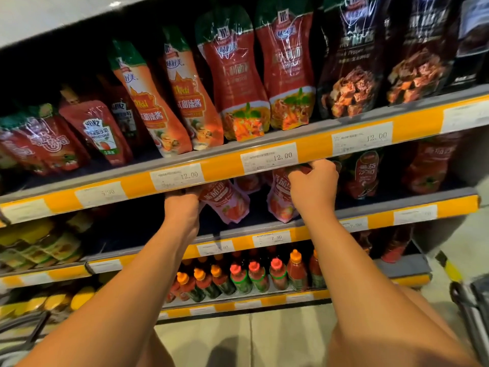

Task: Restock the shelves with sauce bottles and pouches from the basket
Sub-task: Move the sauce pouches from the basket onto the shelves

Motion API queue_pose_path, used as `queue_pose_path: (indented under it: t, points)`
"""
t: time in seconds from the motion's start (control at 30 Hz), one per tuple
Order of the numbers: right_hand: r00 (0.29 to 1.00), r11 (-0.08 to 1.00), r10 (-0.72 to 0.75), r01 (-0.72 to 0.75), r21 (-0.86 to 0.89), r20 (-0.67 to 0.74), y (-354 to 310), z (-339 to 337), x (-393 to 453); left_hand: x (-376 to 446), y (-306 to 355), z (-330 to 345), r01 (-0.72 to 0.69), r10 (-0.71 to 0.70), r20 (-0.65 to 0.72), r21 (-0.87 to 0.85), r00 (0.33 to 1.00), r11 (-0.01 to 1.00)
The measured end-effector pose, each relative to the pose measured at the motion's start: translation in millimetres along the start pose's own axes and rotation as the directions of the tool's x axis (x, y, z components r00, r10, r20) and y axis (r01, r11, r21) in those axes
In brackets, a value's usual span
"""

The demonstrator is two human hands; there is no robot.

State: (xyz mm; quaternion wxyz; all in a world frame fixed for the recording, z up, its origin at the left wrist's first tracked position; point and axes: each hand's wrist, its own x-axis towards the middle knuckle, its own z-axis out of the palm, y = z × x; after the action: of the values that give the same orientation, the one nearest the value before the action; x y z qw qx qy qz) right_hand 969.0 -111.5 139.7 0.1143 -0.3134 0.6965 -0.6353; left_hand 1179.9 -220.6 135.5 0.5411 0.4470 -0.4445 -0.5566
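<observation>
Both my hands reach into the middle shelf (397,207), under the orange price strip. My left hand (182,207) grips the top of a tilted red tomato sauce pouch (227,205). My right hand (313,186) grips the top of a second red pouch (280,205) that stands just right of the first. My fingertips are partly hidden behind the price strip. More red pouches stand deeper on the same shelf at right (366,173).
The upper shelf (264,147) holds several sauce pouches in red, orange and black. Sauce bottles (254,276) fill the lower shelf. Yellow packs (39,245) lie at left. A dark basket edge (473,300) shows at the right, above the tiled floor.
</observation>
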Motion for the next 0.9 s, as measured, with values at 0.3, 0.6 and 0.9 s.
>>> queue_pose_path:
  t: [0.3,0.6,0.9]
  points:
    - [0.993,0.998,0.055,-0.05,-0.049,0.101,10.1,28.6,-2.4,14.3,-26.9,20.8,-0.027,-0.006,0.099,0.325,0.995,0.945]
    - [0.978,0.948,0.179,-0.142,-0.285,0.108,29.2,37.5,-2.8,3.0,-61.0,1.2,-0.054,-0.071,0.241,0.476,0.968,0.878]
    - [0.935,0.887,0.296,-0.193,-0.42,0.195,52.1,37.6,-1.3,22.6,-75.0,-0.9,-0.111,-0.082,0.345,0.503,0.935,0.857]
